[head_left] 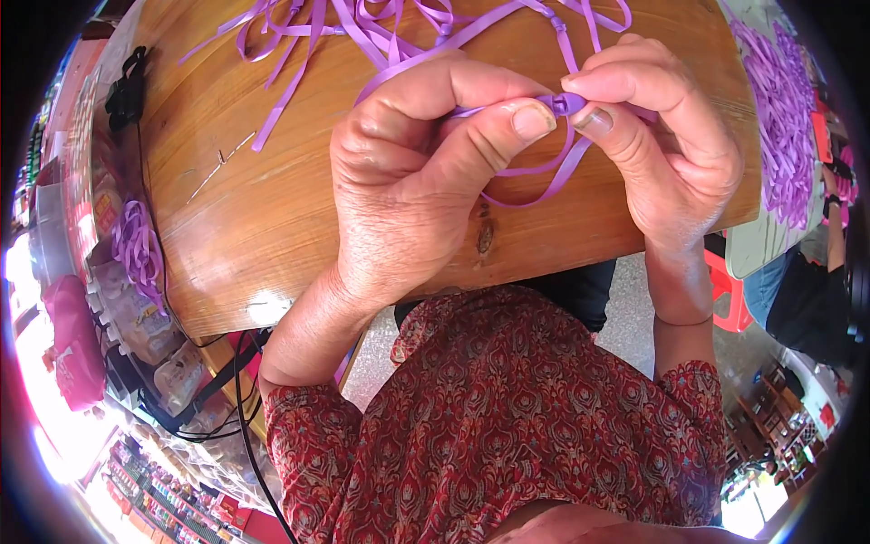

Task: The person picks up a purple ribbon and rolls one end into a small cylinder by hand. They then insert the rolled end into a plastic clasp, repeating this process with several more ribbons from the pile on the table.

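Above the wooden table (pixel 272 213), my two hands meet at a small purple plastic clasp (pixel 568 104) on a purple ribbon strap (pixel 544 192). My left hand (pixel 399 172) pinches the clasp's left side and the strap between thumb and forefinger. From the other side, my right hand (pixel 675 127) grips the clasp with thumb and forefinger tips. The strap hangs in a loop below the fingers; part of it is hidden behind my left hand. More purple straps (pixel 385 41) with small clasps lie in a loose tangle beyond my hands.
Thin metal rods (pixel 222 161) lie on the table's left part. A purple strap bundle (pixel 138 249) and a pink pouch (pixel 74 344) are at the left. Many purple straps (pixel 781 127) cover a pale table at the right, near a red stool (pixel 728 290) and another person (pixel 811 290).
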`<state>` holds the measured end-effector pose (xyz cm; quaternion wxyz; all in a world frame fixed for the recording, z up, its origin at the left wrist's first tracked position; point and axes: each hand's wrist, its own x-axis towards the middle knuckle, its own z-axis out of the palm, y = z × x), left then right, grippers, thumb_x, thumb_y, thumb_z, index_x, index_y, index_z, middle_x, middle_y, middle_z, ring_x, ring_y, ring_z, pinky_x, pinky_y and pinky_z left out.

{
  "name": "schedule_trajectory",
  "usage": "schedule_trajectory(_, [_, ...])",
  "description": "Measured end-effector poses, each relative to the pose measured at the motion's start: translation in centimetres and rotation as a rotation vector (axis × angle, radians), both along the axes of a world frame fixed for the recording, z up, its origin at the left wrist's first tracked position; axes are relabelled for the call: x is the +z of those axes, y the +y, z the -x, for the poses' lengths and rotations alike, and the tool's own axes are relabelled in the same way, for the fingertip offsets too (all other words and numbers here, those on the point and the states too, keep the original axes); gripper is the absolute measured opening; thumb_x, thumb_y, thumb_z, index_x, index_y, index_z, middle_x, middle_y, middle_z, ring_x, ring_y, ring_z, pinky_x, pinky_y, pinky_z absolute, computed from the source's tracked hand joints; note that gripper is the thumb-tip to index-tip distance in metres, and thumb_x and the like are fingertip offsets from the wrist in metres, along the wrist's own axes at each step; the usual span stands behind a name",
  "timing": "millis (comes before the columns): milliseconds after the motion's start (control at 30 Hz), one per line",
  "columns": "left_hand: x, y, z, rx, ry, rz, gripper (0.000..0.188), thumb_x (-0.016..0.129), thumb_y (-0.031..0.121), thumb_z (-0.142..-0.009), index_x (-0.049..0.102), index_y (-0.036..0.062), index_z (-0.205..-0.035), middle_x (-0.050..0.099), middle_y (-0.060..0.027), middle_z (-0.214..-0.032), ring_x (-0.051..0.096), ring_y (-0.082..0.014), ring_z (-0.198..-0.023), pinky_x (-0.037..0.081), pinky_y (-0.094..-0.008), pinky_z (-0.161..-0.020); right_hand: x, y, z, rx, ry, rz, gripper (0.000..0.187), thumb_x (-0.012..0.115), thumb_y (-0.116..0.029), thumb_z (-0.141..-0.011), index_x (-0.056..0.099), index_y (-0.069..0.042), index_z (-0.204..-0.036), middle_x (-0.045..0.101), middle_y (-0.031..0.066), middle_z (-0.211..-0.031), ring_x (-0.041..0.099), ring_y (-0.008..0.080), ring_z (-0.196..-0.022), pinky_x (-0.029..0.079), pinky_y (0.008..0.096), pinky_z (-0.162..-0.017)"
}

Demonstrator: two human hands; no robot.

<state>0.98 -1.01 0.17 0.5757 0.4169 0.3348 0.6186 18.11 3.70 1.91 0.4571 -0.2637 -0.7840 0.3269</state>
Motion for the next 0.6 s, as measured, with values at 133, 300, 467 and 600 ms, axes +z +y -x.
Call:
schedule_trajectory(133, [-0.08,-0.02,-0.02,0.019,0.003,-0.004,0.014,0.063,-0.003,-0.081,0.064,0.0002,-0.095,0.066,-0.0078,-0.090,0.060,-0.0133,-0.084,0.046,-0.0252,-0.079,0.16,-0.03,0.08,-0.024,-0.059,-0.051,0.015,0.065,0.007,-0.076,0.063,0.004,-0.090,0.060,0.0125,-0.086,0.055,0.0164,-0.076,0.045,0.0239,-0.065])
schedule_trajectory(300, [0.06,-0.01,0.01,0.037,0.099,0.016,0.013,0.062,-0.004,-0.081,0.065,0.0000,-0.094,0.066,-0.0066,-0.088,0.059,-0.0110,-0.083,0.046,-0.0232,-0.077,0.38,0.32,0.05,-0.005,-0.115,-0.182,0.016,0.066,0.007,-0.074,0.064,0.004,-0.089,0.061,0.0118,-0.082,0.055,0.0178,-0.073,0.044,0.0258,-0.063])
schedule_trajectory(467, [0.08,-0.17,-0.14,0.050,0.134,0.020,0.013,0.062,-0.004,-0.082,0.064,-0.0002,-0.094,0.065,-0.0054,-0.088,0.057,-0.0099,-0.081,0.045,-0.0221,-0.076,0.40,0.31,0.16,-0.022,-0.142,-0.248,0.018,0.067,0.008,-0.072,0.064,0.004,-0.089,0.061,0.0121,-0.081,0.056,0.0189,-0.072,0.044,0.0269,-0.062])
schedule_trajectory(600, [-0.04,-0.37,-0.43,0.083,0.106,0.024,0.011,0.062,-0.003,-0.082,0.064,0.0001,-0.093,0.064,-0.0041,-0.087,0.056,-0.0093,-0.080,0.045,-0.0218,-0.075,0.17,0.43,0.08,-0.004,-0.125,-0.276,0.018,0.067,0.008,-0.072,0.063,0.004,-0.089,0.062,0.0125,-0.082,0.056,0.0189,-0.071,0.043,0.0268,-0.060])
